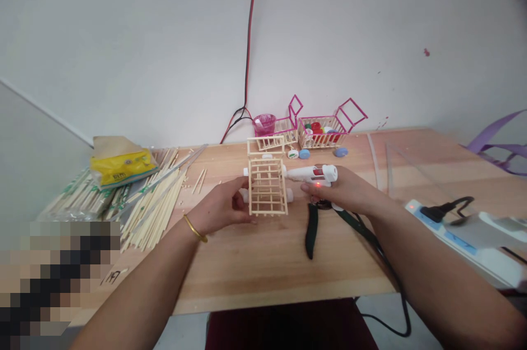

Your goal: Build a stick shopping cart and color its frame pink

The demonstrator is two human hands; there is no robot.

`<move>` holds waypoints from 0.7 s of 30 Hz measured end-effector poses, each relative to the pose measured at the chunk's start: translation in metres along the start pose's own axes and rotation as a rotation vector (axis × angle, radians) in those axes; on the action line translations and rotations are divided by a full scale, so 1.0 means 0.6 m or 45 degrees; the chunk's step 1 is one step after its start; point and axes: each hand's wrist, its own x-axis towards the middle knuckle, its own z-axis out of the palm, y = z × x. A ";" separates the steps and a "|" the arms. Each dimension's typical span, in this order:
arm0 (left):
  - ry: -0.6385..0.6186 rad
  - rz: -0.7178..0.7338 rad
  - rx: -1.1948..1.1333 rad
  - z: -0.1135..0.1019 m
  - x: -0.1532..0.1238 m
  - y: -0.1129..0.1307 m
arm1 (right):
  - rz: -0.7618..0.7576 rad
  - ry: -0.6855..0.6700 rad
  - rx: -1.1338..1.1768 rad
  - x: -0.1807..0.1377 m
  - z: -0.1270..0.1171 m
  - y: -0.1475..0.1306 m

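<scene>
Stick cart [267,192], one pale wooden frame on white wheels, is lying near the middle of the counter [263,267], toward its back edge. Left hand [220,208] is touching the cart's left side, fingers loosely curled against it. Right hand [343,192] is gripping one white glue gun [313,174], its nozzle pointing at the cart's right edge. One pair of dark pliers [312,229] is lying just below the gun. Two pink stick carts [321,129] are standing along the back edge, and a heap of sticks [152,202] is lying at the left edge.
</scene>
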 end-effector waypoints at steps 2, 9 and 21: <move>0.004 -0.004 0.014 0.001 0.000 0.000 | 0.013 0.043 -0.018 -0.002 -0.009 -0.002; 0.020 0.005 0.027 0.004 0.002 -0.003 | 0.044 -0.039 0.075 -0.007 -0.012 -0.004; 0.029 0.019 0.013 0.007 0.003 -0.009 | 0.145 0.009 0.125 -0.002 0.009 -0.011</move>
